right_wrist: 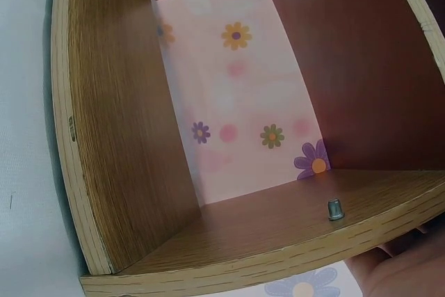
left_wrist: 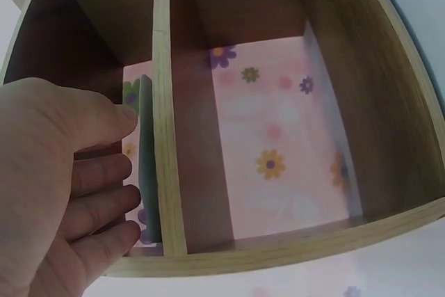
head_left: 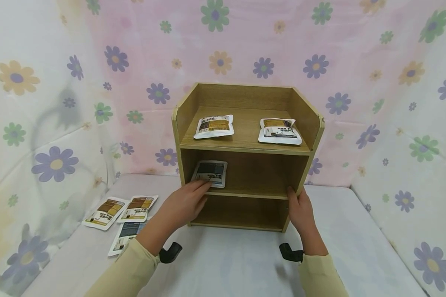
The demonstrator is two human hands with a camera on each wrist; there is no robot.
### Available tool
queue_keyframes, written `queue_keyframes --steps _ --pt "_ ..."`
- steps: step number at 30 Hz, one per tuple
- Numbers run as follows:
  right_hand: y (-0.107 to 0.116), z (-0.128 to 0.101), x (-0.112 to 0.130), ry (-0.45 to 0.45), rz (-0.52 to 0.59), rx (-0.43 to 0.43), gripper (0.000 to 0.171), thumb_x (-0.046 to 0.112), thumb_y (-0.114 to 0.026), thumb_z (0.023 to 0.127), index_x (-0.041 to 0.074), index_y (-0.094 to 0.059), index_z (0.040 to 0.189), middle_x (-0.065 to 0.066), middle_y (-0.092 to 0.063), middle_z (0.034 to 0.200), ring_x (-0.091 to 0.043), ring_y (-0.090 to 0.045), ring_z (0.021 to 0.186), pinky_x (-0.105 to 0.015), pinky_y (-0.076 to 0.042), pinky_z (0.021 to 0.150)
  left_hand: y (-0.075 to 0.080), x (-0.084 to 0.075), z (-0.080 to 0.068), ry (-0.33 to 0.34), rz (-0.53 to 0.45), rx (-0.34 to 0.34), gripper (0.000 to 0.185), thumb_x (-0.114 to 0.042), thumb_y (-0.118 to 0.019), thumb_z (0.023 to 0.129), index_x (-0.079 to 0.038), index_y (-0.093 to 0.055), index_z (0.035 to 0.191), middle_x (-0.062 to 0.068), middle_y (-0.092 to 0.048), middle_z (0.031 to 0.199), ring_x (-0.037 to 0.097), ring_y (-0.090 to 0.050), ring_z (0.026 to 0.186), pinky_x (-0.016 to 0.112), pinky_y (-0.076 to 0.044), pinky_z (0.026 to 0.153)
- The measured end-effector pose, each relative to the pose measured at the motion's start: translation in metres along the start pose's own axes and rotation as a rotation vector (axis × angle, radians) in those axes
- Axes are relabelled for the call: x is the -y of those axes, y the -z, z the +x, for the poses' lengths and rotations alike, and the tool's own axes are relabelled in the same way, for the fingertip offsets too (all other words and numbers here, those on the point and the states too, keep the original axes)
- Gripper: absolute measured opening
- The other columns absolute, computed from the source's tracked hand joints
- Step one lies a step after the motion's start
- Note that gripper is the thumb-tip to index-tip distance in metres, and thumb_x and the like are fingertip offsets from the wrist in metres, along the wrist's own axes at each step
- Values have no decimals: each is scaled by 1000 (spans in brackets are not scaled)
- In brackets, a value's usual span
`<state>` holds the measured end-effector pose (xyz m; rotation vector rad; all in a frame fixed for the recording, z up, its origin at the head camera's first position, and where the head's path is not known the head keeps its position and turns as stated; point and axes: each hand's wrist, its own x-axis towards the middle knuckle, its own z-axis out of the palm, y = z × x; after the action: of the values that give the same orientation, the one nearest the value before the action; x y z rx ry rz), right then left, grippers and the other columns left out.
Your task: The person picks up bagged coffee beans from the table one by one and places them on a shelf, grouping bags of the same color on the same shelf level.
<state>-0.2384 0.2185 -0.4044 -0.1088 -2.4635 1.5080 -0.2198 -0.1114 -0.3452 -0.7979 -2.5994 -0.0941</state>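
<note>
A small three-tier wooden shelf (head_left: 245, 149) stands in front of me. On its middle tier, at the left, lies a dark-and-white pouch (head_left: 210, 173). My left hand (head_left: 186, 204) reaches in there, its fingertips right at the pouch's front edge. In the left wrist view, the thumb and bent fingers of the left hand (left_wrist: 83, 179) face the flat side of the pouch (left_wrist: 147, 161), which lies against the shelf board. My right hand (head_left: 301, 210) holds the shelf's right side panel, thumb at the front edge and fingers outside. Only part of the right hand (right_wrist: 407, 266) shows in the right wrist view.
On the top tier lie a left pouch (head_left: 214, 126) and a right pouch (head_left: 280, 131). Brown-and-white pouches (head_left: 105, 212) and a blue-and-white pouch (head_left: 124, 236) lie on the white table (head_left: 223, 264) at left. A metal peg (right_wrist: 335, 209) sticks out inside the side panel.
</note>
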Motion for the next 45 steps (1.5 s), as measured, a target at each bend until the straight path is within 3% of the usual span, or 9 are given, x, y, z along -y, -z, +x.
queue_keyframes --steps 8,20,32,45 --pt "-1 -1 -3 -1 -8 -2 62 51 -26 102 17 -22 154 -20 -40 149 -44 -46 131 -66 -39 103 2 3 -11 3 -7 -25 44 -21 -68 90 -9 -58 131 9 -62 128 25 -61 118 39 -53 97" --pt "0 0 -2 1 -17 2 63 53 -24 102 18 -20 155 -19 -39 150 -45 -46 130 -66 -41 101 8 5 -25 33 -29 -6 47 -23 -68 90 -9 -57 134 9 -63 127 25 -62 115 39 -54 95" --pt "-1 1 -2 -2 -15 13 64 54 -24 102 19 -19 155 -19 -40 149 -44 -47 130 -64 -41 102 7 13 -36 8 -42 -27 46 -21 -69 89 -8 -59 132 10 -64 126 27 -65 110 42 -55 92" --pt "-1 2 -2 2 -20 4 64 54 -24 102 19 -19 155 -19 -40 150 -44 -46 131 -65 -40 102 7 23 -48 80 -44 54 43 -22 -70 88 -6 -61 127 12 -66 123 30 -64 110 46 -54 93"
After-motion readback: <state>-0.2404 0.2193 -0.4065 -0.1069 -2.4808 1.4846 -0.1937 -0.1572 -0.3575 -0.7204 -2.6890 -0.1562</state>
